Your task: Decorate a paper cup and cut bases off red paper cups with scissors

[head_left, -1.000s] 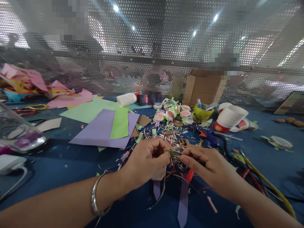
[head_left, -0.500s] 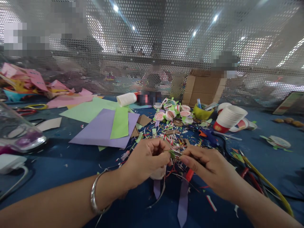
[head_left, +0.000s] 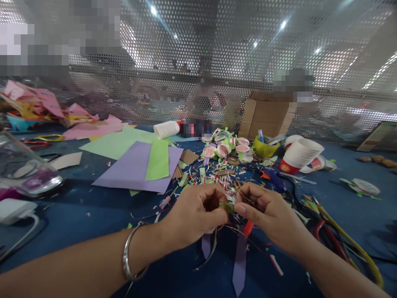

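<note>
Left fingers [head_left: 217, 217] tight; green paper [head_left: 228, 207] between

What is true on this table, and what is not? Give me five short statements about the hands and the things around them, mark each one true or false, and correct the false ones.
1. The left hand pinches a small green piece. True.
2. The silver bracelet is on the right wrist. False: it is on the left wrist.
3. A bright green strip lies on the purple sheet. True.
4. The right hand lies flat on the purple sheet. False: it is close to the left hand, fingers curled around a thin dark tool too blurred to identify.
5. The cardboard stands behind the yellow-green container. True.
</note>
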### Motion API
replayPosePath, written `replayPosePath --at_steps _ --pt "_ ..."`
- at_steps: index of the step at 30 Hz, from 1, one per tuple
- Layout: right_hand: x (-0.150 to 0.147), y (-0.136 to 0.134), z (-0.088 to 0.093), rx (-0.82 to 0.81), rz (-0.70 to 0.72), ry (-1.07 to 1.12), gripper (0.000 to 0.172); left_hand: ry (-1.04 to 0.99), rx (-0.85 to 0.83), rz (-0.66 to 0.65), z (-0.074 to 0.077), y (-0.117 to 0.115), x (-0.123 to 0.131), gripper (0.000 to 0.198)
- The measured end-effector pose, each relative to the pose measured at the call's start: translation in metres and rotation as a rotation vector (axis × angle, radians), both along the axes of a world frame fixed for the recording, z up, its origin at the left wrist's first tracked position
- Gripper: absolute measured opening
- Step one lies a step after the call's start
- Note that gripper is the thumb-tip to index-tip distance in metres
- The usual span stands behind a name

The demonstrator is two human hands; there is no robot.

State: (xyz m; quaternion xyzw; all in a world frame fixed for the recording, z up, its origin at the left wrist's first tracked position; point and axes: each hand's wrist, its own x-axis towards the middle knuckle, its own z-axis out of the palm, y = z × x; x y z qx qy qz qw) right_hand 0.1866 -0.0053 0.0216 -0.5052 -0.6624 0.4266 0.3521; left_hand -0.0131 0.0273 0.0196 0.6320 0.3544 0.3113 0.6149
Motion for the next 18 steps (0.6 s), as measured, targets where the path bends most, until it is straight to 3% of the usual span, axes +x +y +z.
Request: replayPosePath --at_steps 3,14,18 --pt "-0.0045 -0.0019 -0.0018 0.000 0.010 0.027 0.023 0.012 -0.004 -0.028 -0.0023 -0.0015 0.0002 0.010" --pt "-0.0020 -0.0042 -0.0009 0.041 -0.045 0.016 0.025 -0.069 -0.128 -0.031 -0.0057 0.0015 -0.0004 0.021" --pt "-0.0010 -0.0025 -0.0013 0.050 -0.034 0.000 0.025 -0.034 -0.029 -0.046 -0.0048 0.0045 -0.0022 0.020"
